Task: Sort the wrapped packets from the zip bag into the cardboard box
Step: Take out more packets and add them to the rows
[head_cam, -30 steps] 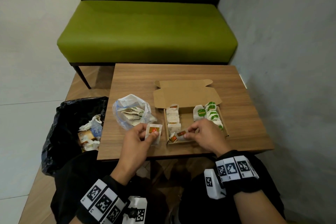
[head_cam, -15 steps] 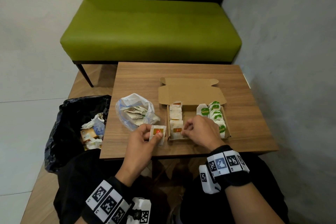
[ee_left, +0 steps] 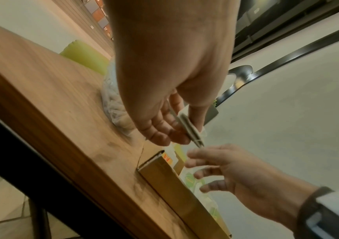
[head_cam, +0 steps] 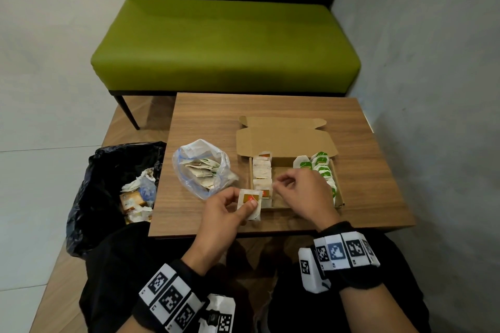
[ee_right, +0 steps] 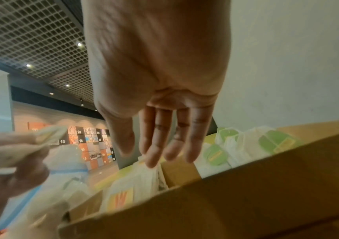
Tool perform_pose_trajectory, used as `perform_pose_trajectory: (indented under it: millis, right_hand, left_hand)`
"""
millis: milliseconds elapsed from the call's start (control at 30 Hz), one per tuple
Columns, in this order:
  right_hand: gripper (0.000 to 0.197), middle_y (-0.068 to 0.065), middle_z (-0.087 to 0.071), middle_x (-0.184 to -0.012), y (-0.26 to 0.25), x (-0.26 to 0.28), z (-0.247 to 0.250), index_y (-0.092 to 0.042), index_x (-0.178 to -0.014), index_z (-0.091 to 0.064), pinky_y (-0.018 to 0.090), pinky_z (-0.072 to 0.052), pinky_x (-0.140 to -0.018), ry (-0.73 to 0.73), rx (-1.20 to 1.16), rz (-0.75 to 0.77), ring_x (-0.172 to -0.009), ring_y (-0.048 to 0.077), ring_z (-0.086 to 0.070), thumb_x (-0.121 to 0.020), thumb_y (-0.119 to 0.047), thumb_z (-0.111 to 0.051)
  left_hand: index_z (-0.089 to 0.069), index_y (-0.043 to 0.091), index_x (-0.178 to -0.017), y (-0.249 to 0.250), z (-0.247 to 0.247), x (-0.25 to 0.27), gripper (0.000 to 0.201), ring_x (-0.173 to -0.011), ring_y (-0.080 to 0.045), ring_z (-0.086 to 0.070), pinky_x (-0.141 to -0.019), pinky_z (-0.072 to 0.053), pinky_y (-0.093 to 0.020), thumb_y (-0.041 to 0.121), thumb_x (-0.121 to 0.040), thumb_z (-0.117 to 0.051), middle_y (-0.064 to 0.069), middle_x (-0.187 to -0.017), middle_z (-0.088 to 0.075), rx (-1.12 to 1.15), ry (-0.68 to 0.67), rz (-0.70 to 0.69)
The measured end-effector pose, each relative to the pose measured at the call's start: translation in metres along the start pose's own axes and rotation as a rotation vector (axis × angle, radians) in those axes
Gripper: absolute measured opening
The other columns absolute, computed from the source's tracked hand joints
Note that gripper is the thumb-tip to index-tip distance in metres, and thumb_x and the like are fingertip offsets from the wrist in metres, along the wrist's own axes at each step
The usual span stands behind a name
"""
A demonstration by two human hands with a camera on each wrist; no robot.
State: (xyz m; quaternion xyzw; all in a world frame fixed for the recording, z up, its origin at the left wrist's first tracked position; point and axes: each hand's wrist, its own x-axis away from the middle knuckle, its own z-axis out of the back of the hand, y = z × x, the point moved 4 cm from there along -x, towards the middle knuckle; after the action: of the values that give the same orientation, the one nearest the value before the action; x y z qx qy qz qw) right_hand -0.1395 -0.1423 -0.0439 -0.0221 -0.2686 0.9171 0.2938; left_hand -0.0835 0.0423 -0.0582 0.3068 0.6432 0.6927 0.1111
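Note:
My left hand (head_cam: 243, 204) pinches a white packet with an orange label (head_cam: 250, 197) just left of the cardboard box's (head_cam: 338, 199) front corner. The left wrist view shows it edge-on as a thin packet (ee_left: 189, 129) between thumb and fingers. My right hand (head_cam: 281, 182) hovers over the box's middle, fingers relaxed and empty. Inside, orange-labelled packets (head_cam: 262, 170) form the left row and green-labelled packets (head_cam: 322, 165) the right row. The clear zip bag (head_cam: 200, 167), with several packets inside, lies left of the box.
The box lid (head_cam: 284, 140) lies flat behind it on the small wooden table (head_cam: 365, 197). A black bin bag (head_cam: 108, 186) with rubbish stands on the floor at the left. A green bench (head_cam: 224, 43) sits behind the table, and a grey wall stands at the right.
My right hand set its orange-labelled packet into the left row, let go and lifted, now empty. My left hand carried its packet slightly right, toward the box.

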Motion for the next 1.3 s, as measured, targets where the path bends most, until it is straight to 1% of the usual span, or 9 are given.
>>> perform_pose_trajectory:
  millis: [67, 133, 267, 467, 567, 700, 867, 1000, 1300]
  right_hand:
    - [0.017, -0.013, -0.073, -0.082, -0.004, 0.008, 0.009, -0.026, -0.095, -0.076, 0.027, -0.058, -0.071, -0.003, -0.318, 0.032, -0.077, 0.003, -0.066, -0.083, -0.038, -0.075]
    - [0.012, -0.004, -0.074, -0.082, -0.012, 0.016, 0.007, -0.022, -0.093, -0.077, 0.025, -0.056, -0.068, -0.164, -0.572, 0.047, -0.073, 0.006, -0.066, -0.082, -0.027, -0.079]
    - [0.005, 0.011, -0.072, -0.077, -0.015, 0.019, 0.002, -0.015, -0.088, -0.075, 0.030, -0.052, -0.059, -0.267, -0.640, 0.051, -0.064, 0.017, -0.062, -0.084, -0.018, -0.077]
    - [0.007, 0.001, -0.071, -0.075, -0.013, 0.014, 0.007, -0.011, -0.094, -0.074, 0.025, -0.051, -0.055, -0.222, -0.700, 0.051, -0.059, 0.012, -0.062, -0.087, -0.013, -0.074]
    - [0.009, -0.008, -0.070, -0.069, -0.013, 0.011, 0.008, -0.020, -0.089, -0.074, 0.025, -0.051, -0.056, -0.239, -0.642, 0.066, -0.060, 0.010, -0.062, -0.089, -0.011, -0.072]
    - [0.006, -0.011, -0.069, -0.075, 0.003, -0.004, 0.019, -0.027, -0.091, -0.075, 0.033, -0.055, -0.066, -0.031, -0.372, 0.060, -0.070, 0.009, -0.064, -0.090, -0.022, -0.071]
    - [0.012, -0.016, -0.064, -0.083, 0.006, -0.005, 0.011, -0.028, -0.101, -0.075, 0.033, -0.052, -0.079, -0.229, -0.073, 0.083, -0.082, 0.008, -0.061, -0.091, -0.032, -0.069]
    - [0.013, -0.015, -0.065, -0.087, 0.001, -0.003, 0.004, -0.033, -0.100, -0.073, 0.028, -0.041, -0.072, -0.255, 0.142, 0.102, -0.084, 0.009, -0.057, -0.091, -0.040, -0.067]
    - [0.015, -0.015, -0.070, -0.096, 0.004, -0.003, -0.002, -0.037, -0.099, -0.071, 0.028, -0.040, -0.072, -0.267, 0.191, 0.054, -0.090, 0.010, -0.060, -0.086, -0.043, -0.071]
  left_hand:
    - [-0.072, 0.013, -0.097, 0.001, -0.001, -0.003, 0.012, -0.085, -0.015, -0.071, -0.067, -0.053, -0.024, 0.010, -0.086, -0.073, -0.002, -0.092, -0.076, 0.001, 0.007, -0.021]
    - [-0.072, 0.011, -0.097, 0.003, -0.005, -0.005, 0.014, -0.083, -0.017, -0.071, -0.067, -0.053, -0.024, 0.009, -0.084, -0.074, -0.004, -0.090, -0.076, 0.007, 0.006, -0.052]
    - [-0.071, 0.012, -0.099, 0.008, -0.015, -0.005, 0.017, -0.083, -0.015, -0.073, -0.066, -0.054, -0.021, 0.009, -0.083, -0.075, -0.003, -0.091, -0.076, 0.024, -0.019, -0.068]
    - [-0.071, 0.010, -0.096, 0.009, -0.014, -0.009, 0.010, -0.076, -0.012, -0.070, -0.065, -0.052, -0.019, 0.011, -0.087, -0.072, -0.006, -0.083, -0.074, -0.031, 0.001, -0.089]
    - [-0.071, 0.011, -0.099, 0.012, -0.015, -0.011, 0.010, -0.079, -0.011, -0.070, -0.066, -0.053, -0.018, 0.013, -0.089, -0.070, -0.005, -0.087, -0.075, -0.066, -0.004, -0.097]
    - [-0.069, 0.021, -0.098, 0.002, -0.011, -0.016, 0.010, -0.079, -0.015, -0.067, -0.071, -0.058, -0.025, 0.014, -0.090, -0.069, -0.002, -0.086, -0.071, -0.273, 0.038, -0.084]
    - [-0.066, 0.026, -0.095, -0.006, -0.011, -0.017, 0.011, -0.067, -0.003, -0.059, -0.061, -0.048, -0.014, 0.016, -0.089, -0.067, 0.006, -0.078, -0.065, -0.539, 0.005, -0.094]
    - [-0.065, 0.026, -0.094, -0.006, -0.013, -0.017, 0.011, -0.065, -0.001, -0.058, -0.059, -0.046, -0.011, 0.017, -0.088, -0.068, 0.008, -0.075, -0.064, -0.616, 0.026, -0.109]
    - [-0.061, 0.028, -0.089, -0.006, -0.012, -0.019, 0.013, -0.069, -0.004, -0.060, -0.059, -0.047, -0.012, 0.017, -0.089, -0.068, 0.008, -0.076, -0.064, -0.640, 0.019, -0.111]
